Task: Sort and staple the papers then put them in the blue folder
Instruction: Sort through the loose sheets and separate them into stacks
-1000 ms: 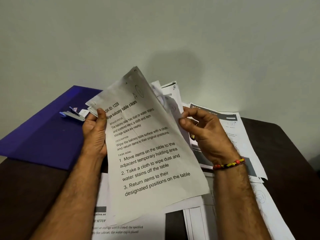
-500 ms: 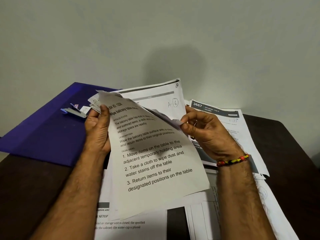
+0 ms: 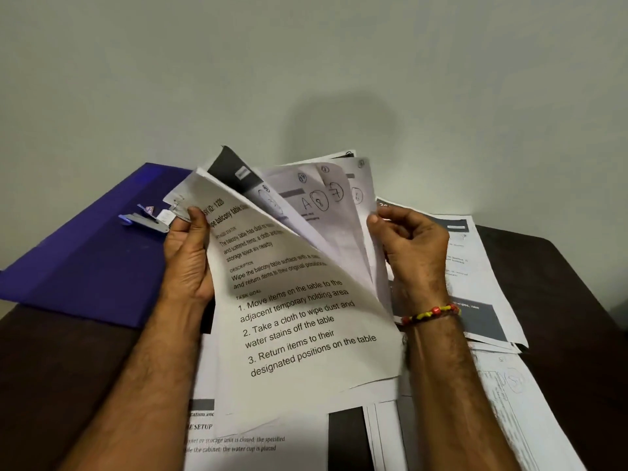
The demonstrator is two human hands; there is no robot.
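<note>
Currently held: one sheaf of papers (image 3: 299,300), raised above the surface (image 3: 68,368), front sheet headed "Wipe balcony table".

Left hand (image 3: 188,263): thumb and fingers curled round the sheaf's left edge, pinching it.

Right hand (image 3: 413,253): fingers pinched on the right edges, fanning the sheets so circled marks showed, apparently A8, 7 and 6.

Blue folder (image 3: 85,260): lay flat at the far left of the surface, partly overhanging its edge.

Stapler (image 3: 144,220): small, probably that, rested on the folder just beyond the left hand.

Loose sheets (image 3: 475,266): lay spread under and right of the hands.

Step in hand, judged: checking page order. Done well, the left pinch stayed firm as a hinge while the right thumb released one corner at a time.

Room: open dark surface lay near left and far right; the folder's overhang called for care.
</note>
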